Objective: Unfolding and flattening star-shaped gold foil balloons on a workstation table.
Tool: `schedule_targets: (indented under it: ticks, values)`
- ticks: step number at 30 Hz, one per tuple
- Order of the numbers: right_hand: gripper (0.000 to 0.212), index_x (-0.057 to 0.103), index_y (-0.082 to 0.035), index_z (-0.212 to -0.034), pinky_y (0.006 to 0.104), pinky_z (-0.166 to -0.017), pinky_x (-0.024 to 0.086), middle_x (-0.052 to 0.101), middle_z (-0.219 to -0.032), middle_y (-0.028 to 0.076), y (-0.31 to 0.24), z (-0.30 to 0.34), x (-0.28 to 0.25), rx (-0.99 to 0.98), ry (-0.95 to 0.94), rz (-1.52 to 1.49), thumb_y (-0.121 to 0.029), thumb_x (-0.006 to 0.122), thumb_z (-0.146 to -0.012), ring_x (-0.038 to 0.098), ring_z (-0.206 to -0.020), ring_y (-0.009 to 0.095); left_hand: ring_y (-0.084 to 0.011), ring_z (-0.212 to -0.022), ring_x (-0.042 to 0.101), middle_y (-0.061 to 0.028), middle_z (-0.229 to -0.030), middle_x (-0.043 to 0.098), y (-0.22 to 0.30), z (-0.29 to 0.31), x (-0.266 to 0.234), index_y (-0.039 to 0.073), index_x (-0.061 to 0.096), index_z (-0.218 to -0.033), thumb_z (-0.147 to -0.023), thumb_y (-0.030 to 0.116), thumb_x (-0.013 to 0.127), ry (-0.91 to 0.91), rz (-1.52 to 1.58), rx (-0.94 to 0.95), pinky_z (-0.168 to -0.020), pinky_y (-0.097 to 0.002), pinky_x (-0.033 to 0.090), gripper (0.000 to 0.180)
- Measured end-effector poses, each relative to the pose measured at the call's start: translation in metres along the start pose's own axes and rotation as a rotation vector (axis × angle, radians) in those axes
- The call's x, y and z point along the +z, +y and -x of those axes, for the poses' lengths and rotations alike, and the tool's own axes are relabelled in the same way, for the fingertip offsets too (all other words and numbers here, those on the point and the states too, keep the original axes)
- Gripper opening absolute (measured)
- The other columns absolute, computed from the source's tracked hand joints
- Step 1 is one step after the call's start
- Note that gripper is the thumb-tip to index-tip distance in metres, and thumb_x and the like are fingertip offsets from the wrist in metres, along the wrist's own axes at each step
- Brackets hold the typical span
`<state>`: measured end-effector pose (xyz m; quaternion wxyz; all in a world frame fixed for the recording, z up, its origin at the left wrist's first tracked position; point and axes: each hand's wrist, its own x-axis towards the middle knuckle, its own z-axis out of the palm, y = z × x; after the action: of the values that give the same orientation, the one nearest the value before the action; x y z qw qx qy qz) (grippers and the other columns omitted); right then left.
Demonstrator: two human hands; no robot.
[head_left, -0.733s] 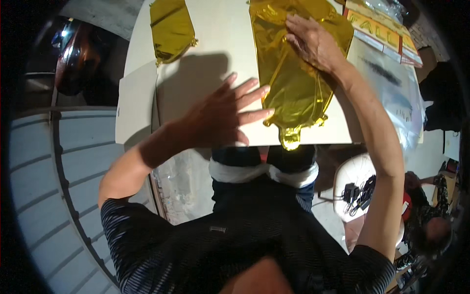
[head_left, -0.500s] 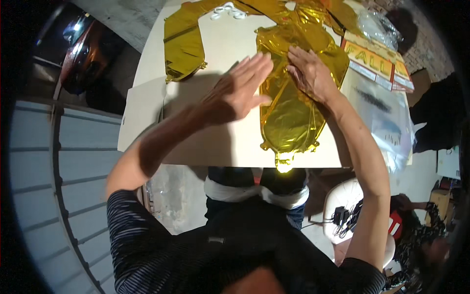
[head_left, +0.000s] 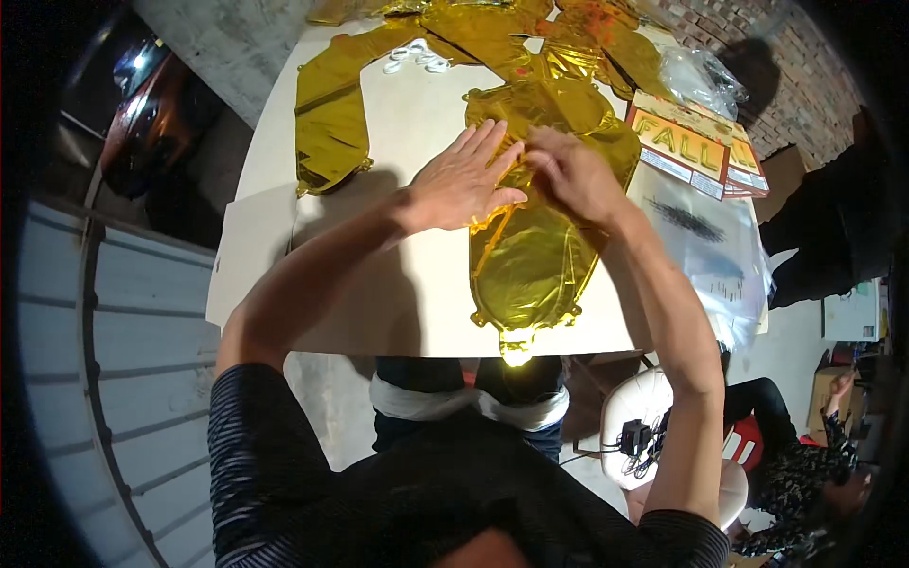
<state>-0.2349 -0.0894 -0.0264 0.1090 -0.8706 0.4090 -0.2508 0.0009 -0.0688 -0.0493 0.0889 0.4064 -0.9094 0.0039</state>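
A flat gold foil balloon (head_left: 530,260) lies crinkled across the near middle of the table, its bright tab hanging at the front edge. My left hand (head_left: 464,180) rests with straight fingers along the balloon's left side, palm down and holding nothing. Over the balloon's upper right part is my right hand (head_left: 578,180), smeared by motion. Its fingers look bent, and whether they grip any foil is hidden. Another gold foil balloon (head_left: 331,123) spreads over the far left of the table, with more gold foil behind.
White ribbon-like loops (head_left: 417,57) lie near the far side of the pale table (head_left: 369,303). Printed orange cards (head_left: 682,142), clear plastic bags (head_left: 710,237) and crumpled clear wrap (head_left: 701,76) are on the right. Beyond stand a white chair (head_left: 630,417) with a black adapter (head_left: 634,435) and other people.
My left hand has come down onto the balloon's left side. My right hand has shifted and turned, its fingers now curled and blurred. The whole view has tilted slightly.
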Motion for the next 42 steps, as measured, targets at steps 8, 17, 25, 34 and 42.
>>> schedule_targets:
  ticks: [8, 17, 25, 34, 42]
  values:
    - [0.036, 0.066, 0.008, -0.123, 0.032, -0.071, 0.06, 0.074, -0.104, 0.017, 0.105, -0.004, -0.071, 0.724, 0.199, -0.369, -0.019, 0.065, -0.1, 0.075, -0.089, 0.022, -0.0387, -0.155, 0.013, -0.0248, -0.165, 0.019, 0.0, 0.0, -0.001, 0.004, 0.025, -0.159, -0.104, 0.063, 0.029, 0.036, 0.002, 0.019, -0.127, -0.0465, 0.011, 0.081]
    - [0.049, 0.078, -0.004, -0.097, 0.0365, -0.065, 0.053, 0.073, -0.079, 0.013, 0.172, -0.064, -0.066, 0.627, -0.105, 0.271, -0.052, 0.078, -0.083, 0.068, -0.071, 0.019, -0.0366, -0.156, 0.008, -0.0183, -0.168, 0.015, 0.003, 0.0, -0.01, 0.014, 0.025, -0.161, -0.104, 0.063, 0.03, -0.052, 0.031, -0.005, -0.127, -0.047, 0.007, 0.075]
    - [0.031, 0.078, -0.006, -0.106, 0.0347, -0.065, 0.055, 0.075, -0.087, 0.009, 0.193, -0.085, -0.07, 0.483, -0.304, -0.083, -0.032, 0.075, -0.089, 0.069, -0.073, 0.018, -0.0362, -0.156, 0.007, -0.0174, -0.168, 0.015, 0.002, 0.0, -0.006, 0.015, 0.025, -0.161, -0.104, 0.063, 0.028, -0.037, 0.04, -0.01, -0.127, -0.046, 0.006, 0.074]
    - [0.053, 0.056, 0.007, -0.135, 0.0328, -0.074, 0.063, 0.073, -0.095, 0.011, 0.086, -0.09, -0.099, 0.784, -0.014, -0.531, -0.01, 0.075, -0.088, 0.072, -0.079, 0.017, -0.0341, -0.157, 0.005, -0.0156, -0.169, 0.013, 0.004, 0.001, -0.009, 0.015, 0.024, -0.162, -0.104, 0.063, 0.027, -0.08, 0.056, -0.031, -0.128, -0.0453, 0.004, 0.075]
    - [0.04, 0.063, 0.007, -0.122, 0.0355, -0.063, 0.066, 0.072, -0.097, 0.018, 0.006, -0.132, -0.058, 0.622, -0.102, -0.435, -0.007, 0.074, -0.086, 0.075, -0.075, 0.025, -0.0364, -0.156, 0.01, -0.0197, -0.167, 0.02, 0.005, 0.001, -0.014, 0.011, 0.028, -0.16, -0.105, 0.062, 0.028, -0.06, 0.062, -0.01, -0.127, -0.0459, 0.006, 0.075]
